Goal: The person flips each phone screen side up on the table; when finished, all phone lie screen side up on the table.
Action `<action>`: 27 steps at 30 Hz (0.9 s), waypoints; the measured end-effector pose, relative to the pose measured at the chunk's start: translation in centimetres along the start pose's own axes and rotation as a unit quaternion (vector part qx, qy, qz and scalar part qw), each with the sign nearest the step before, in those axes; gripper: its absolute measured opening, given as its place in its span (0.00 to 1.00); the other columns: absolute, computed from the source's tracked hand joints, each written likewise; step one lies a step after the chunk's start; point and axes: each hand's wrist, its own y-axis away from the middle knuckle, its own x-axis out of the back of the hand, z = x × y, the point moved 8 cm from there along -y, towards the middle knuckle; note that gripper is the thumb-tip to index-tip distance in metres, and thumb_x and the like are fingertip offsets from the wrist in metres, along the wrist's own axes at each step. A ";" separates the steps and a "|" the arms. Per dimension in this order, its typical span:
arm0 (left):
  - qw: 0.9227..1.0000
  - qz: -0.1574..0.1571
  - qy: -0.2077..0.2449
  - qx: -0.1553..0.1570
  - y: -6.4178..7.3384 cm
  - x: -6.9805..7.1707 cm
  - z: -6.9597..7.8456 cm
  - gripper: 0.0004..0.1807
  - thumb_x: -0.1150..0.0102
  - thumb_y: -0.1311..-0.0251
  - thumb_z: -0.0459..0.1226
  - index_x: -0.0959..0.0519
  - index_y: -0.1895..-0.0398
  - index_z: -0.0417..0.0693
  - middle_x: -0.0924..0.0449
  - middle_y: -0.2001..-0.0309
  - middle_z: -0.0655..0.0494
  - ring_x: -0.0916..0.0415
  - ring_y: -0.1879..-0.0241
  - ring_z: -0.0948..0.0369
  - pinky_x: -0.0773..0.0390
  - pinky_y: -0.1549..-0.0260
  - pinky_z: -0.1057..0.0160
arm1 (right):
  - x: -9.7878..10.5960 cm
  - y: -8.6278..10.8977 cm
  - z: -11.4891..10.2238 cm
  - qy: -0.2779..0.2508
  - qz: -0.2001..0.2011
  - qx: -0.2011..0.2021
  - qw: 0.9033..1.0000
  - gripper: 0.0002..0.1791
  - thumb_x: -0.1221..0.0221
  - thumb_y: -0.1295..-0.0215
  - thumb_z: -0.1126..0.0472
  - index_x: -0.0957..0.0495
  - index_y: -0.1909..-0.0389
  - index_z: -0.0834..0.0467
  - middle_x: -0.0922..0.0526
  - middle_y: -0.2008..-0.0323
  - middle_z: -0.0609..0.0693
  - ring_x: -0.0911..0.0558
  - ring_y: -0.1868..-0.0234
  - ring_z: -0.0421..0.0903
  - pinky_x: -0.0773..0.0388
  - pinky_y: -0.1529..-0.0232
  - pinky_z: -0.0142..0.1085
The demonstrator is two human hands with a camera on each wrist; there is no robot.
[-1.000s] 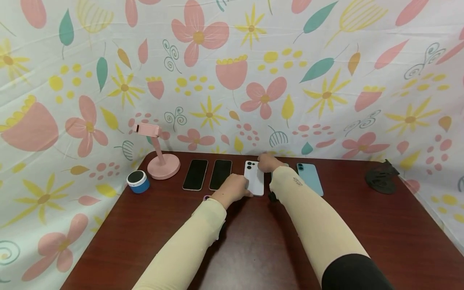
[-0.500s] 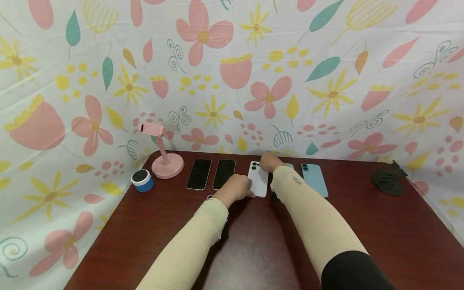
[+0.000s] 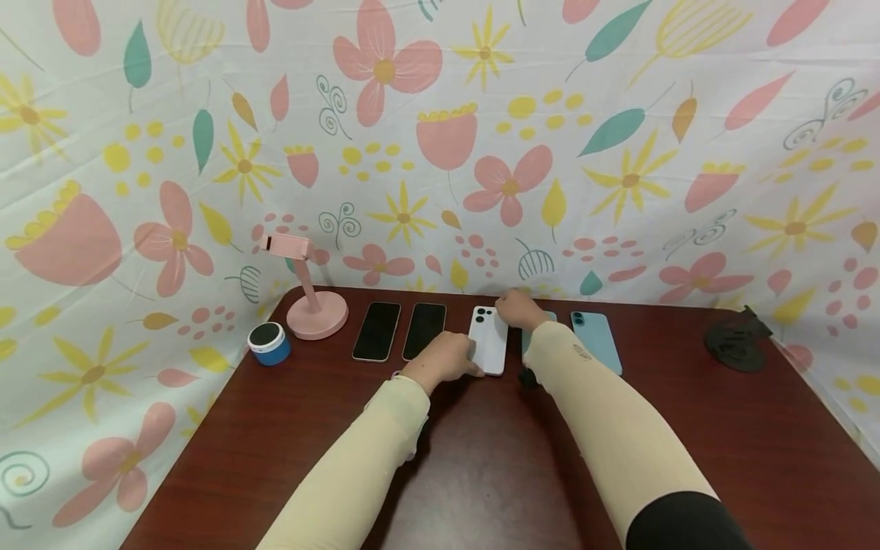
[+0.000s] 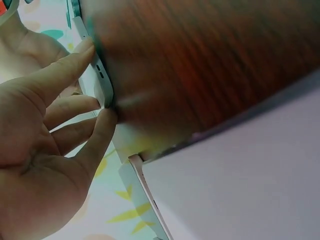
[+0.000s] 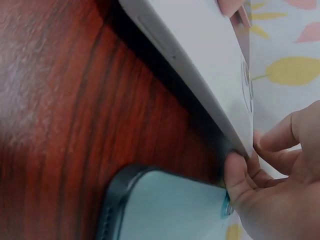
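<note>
A white smartphone (image 3: 489,344) lies back up near the rear of the table, its camera lenses toward the wall. My left hand (image 3: 443,359) holds its left side and lower corner; in the left wrist view the thumb and fingers (image 4: 87,52) bend about its edge. At the upper right corner, my right hand (image 3: 520,310) pinches the white phone, as the right wrist view shows with the thumb (image 5: 236,172) at the corner. A light blue phone (image 5: 170,210) lies just right of it, partly hidden under the right forearm in the head view.
Two dark-screened phones (image 3: 376,331) lie to the left, and another light blue phone (image 3: 596,342) to the right. A pink phone stand (image 3: 318,315) and a blue-and-white round device (image 3: 270,344) stand at far left. A black stand (image 3: 736,344) lies at far right.
My right wrist and forearm have shifted slightly right, baring more of the light blue phone beside the white one. Both hands stay at the white phone. The head view has turned slightly left.
</note>
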 end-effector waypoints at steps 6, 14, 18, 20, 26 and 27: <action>1.000 -0.012 0.012 -0.002 0.0 0.0 0.0 0.15 0.27 0.33 0.49 0.16 0.66 0.49 0.17 0.68 0.54 0.28 0.69 0.61 0.28 0.64 0.64 | 0.5 0.3 0.9 -0.067 0.021 -0.024 0.997 0.21 0.60 0.18 0.57 0.28 0.72 0.58 0.27 0.70 0.48 0.28 0.71 0.42 0.20 0.60 0.38; 0.997 -0.032 0.063 0.000 0.0 -0.3 -0.5 0.18 0.28 0.31 0.48 0.12 0.49 0.45 0.12 0.52 0.49 0.23 0.60 0.59 0.24 0.57 0.64 | 0.2 1.1 0.8 -0.163 -0.012 -0.035 0.986 0.29 0.58 0.13 0.56 0.32 0.24 0.70 0.26 0.36 0.68 0.18 0.53 0.52 0.15 0.39 0.48; 0.998 -0.034 0.055 -0.006 0.0 -0.4 -0.7 0.17 0.30 0.29 0.49 0.14 0.49 0.46 0.13 0.51 0.49 0.22 0.58 0.57 0.25 0.55 0.63 | -0.2 1.3 0.8 -0.211 -0.043 -0.034 0.976 0.30 0.61 0.12 0.56 0.40 0.19 0.69 0.35 0.23 0.69 0.24 0.28 0.63 0.20 0.30 0.54; 0.998 -0.033 0.056 -0.009 0.0 -0.3 -0.7 0.16 0.31 0.29 0.49 0.14 0.52 0.47 0.14 0.53 0.51 0.24 0.60 0.58 0.26 0.57 0.63 | -0.3 1.6 0.8 -0.229 -0.059 -0.034 0.971 0.30 0.63 0.11 0.56 0.43 0.17 0.68 0.39 0.20 0.69 0.28 0.24 0.66 0.22 0.28 0.54; 0.994 -0.031 0.100 0.007 0.5 -0.3 -0.5 0.25 0.32 0.30 0.57 0.15 0.51 0.43 0.15 0.56 0.49 0.24 0.64 0.58 0.25 0.61 0.63 | -0.2 2.9 1.2 -0.285 -0.078 -0.044 0.954 0.30 0.61 0.11 0.59 0.47 0.14 0.62 0.46 0.16 0.68 0.31 0.22 0.68 0.21 0.29 0.53; 0.993 -0.030 0.110 0.013 0.5 -0.4 -0.5 0.29 0.32 0.31 0.59 0.15 0.48 0.42 0.14 0.54 0.48 0.22 0.63 0.58 0.23 0.60 0.62 | -0.2 3.1 1.2 -0.293 -0.078 -0.045 0.952 0.31 0.60 0.11 0.60 0.48 0.14 0.61 0.45 0.17 0.69 0.31 0.22 0.68 0.20 0.30 0.53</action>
